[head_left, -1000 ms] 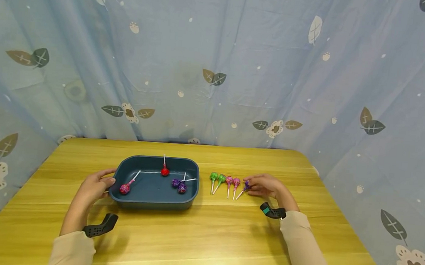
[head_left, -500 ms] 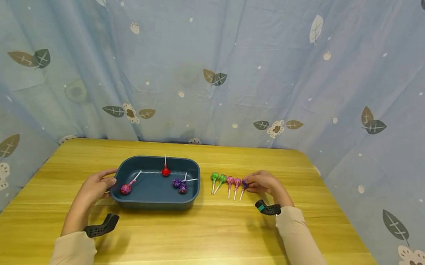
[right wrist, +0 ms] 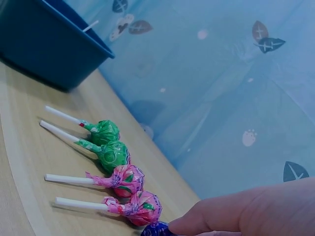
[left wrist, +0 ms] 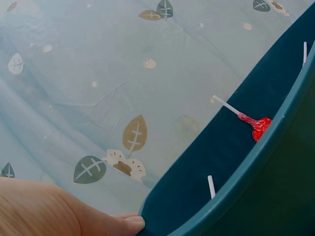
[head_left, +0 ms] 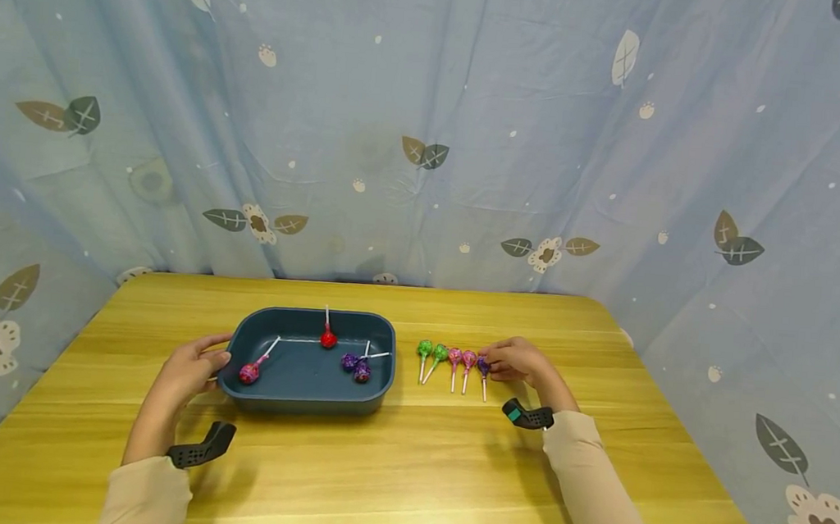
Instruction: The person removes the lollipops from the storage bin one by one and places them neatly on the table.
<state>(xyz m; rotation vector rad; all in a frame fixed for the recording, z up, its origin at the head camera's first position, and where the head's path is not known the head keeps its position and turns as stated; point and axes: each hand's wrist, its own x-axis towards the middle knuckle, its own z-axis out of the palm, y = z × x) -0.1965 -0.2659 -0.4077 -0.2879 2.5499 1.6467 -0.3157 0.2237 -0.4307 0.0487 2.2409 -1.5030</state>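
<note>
My left hand [head_left: 188, 369] holds the left end of a dark blue plastic bin [head_left: 298, 405], its thumb [left wrist: 129, 225] at the rim in the left wrist view. Inside the bin lie a red lollipop [head_left: 328, 340], a pink one [head_left: 249, 373] and two purple ones [head_left: 362, 372]. To the right of the bin, my right hand [head_left: 523, 362] pinches the wrapped head of a purple lollipop [head_left: 484, 367], its stick pointing toward me. This one is at the right end of a row with two green lollipops [right wrist: 112, 156] and two pink lollipops [right wrist: 141, 207]. The right wrist view shows only part of its purple head.
The bin and the row are on a wooden table [head_left: 372, 489]. Behind the table's far edge hangs a light blue curtain [head_left: 422, 229] with leaf and flower prints. Each wrist wears a black camera mount [head_left: 528, 415].
My right hand has shifted slightly left with the purple lollipop, now close beside the pink one. Its stick has swung from slanting left to pointing nearly straight at me. The left hand stays put.
</note>
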